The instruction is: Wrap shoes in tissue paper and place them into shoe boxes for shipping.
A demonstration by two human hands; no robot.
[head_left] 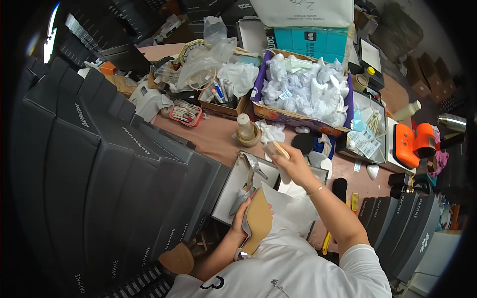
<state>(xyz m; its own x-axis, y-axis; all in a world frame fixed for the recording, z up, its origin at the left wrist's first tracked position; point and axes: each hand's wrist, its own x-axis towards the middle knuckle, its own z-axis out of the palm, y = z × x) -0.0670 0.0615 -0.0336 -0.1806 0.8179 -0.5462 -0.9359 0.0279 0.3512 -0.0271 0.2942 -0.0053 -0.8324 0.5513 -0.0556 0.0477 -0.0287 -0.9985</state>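
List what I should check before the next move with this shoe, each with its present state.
1. Shoe held by the left hand: ok, tan sole turned up.
2. Pale tool held by the right hand: ok.
3. Tool apart from the sole: ok, it is above the shoe in the picture, with a gap.
4. Box open: ok, pale inside showing.
5. Silver shoe free of the left hand: cannot tell, the fingers overlap its toe area.
6. Sole free of small marks: cannot tell, too little detail.
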